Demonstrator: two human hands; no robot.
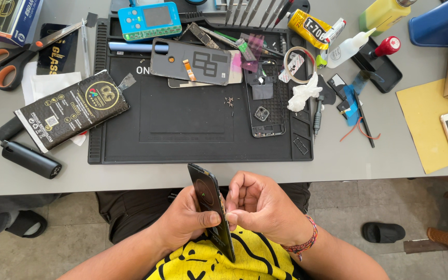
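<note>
A dark phone (211, 210) is held on edge above the lap, near the front edge of the grey table (338, 161) but not resting on it. It is gripped by the left hand (185, 220), whose fingers are closed around its lower half, with the thumb laid on the dark face. The right hand (263, 207) is curled beside it, and its fingertips are pinched at the side edge of the phone; whether something small is held between them cannot be told. On the table, a black work mat (182, 119) is seen, and several removed parts are lying on it: a grey back cover (190, 61) with an orange strip, a black phone frame (266, 101) with a camera module, and a little heap of screws (229, 101). From this it is judged that the opening and the taking apart are already done, while the work on the held phone is in its middle. The putting back of the frame, the cover and the screws seems to be left. Scissors (6, 59), a yellow glue tube (309, 28) and a black package (71, 111) are placed around the mat, untouched.
</note>
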